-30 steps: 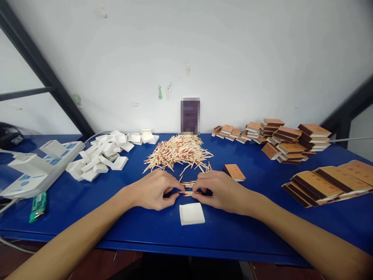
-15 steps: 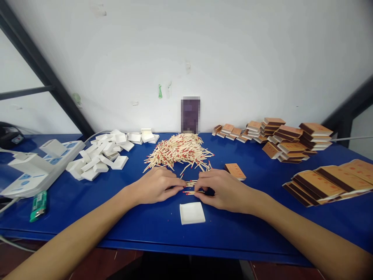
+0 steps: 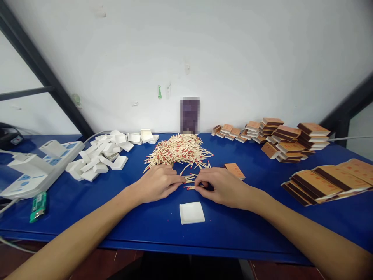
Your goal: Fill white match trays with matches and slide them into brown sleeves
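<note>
While right hand pinches slim wooden matches, left hand curls beside them, grip unclear.

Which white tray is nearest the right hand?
The tray lying alone on the wearer's side of the right hand; the other trays lie grouped farther back, left of the match pile.

Indoor bench workstation resembling a small workshop; whether the room belongs to a home or larger premises cannot be determined. A blue tabletop stands against a white wall marked by scuffs and a green patch, between dark metal bars. A power strip bearing plug-in adapters occupies the left end. Loose components lie in quantity, sorted by kind: white trays at left, a heap of matches at centre, printed matchbox sleeves at right. Reddish flooring shows below the front edge.
</note>
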A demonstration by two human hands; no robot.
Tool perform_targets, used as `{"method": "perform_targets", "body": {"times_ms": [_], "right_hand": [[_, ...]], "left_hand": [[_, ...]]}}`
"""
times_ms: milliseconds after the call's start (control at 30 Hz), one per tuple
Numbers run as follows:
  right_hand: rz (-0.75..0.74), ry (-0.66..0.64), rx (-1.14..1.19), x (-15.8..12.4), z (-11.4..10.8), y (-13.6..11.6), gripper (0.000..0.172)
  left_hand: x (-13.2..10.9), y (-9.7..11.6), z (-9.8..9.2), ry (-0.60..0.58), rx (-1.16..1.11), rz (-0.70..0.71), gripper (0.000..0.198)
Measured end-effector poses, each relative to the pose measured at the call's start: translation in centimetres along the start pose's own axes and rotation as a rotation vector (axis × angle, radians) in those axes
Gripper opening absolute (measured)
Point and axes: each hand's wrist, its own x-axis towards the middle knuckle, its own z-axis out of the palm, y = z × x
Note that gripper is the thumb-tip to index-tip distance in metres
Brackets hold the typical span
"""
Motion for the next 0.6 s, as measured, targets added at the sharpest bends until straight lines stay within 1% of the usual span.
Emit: {"method": "perform_targets", "body": {"times_ms": [100,167,400,500,600], "right_hand": [[-0.038,-0.028,0.012,-0.2,-0.2,-0.2,0.012],[-0.050,-0.035,0.016,-0.2,-0.4,-0.3,0.012],[-0.044,-0.021,0.032,-0.4,-0.4,-0.2,0.010],[-0.020,-0.013,0.013,-0.4,-0.5,-0.3,0.009],[0.002,-0.013,-0.011,-0.3,-0.6,-0.4,0.013]], "left_hand": [[0.0,0.2,-0.1,0.001,0.007,0.050,0.026],[0.0,0.3,-0.3,-0.015,0.001,0.059,0.027],[-0.1,0.9,-0.8,-0.090,-0.163,0.004,0.026],[0.0,1.0,-1.0,-0.101,-0.169,-0.038,0.025],[0.0,1.0,-1.1,-0.129,-0.147,-0.062,0.024]]}}
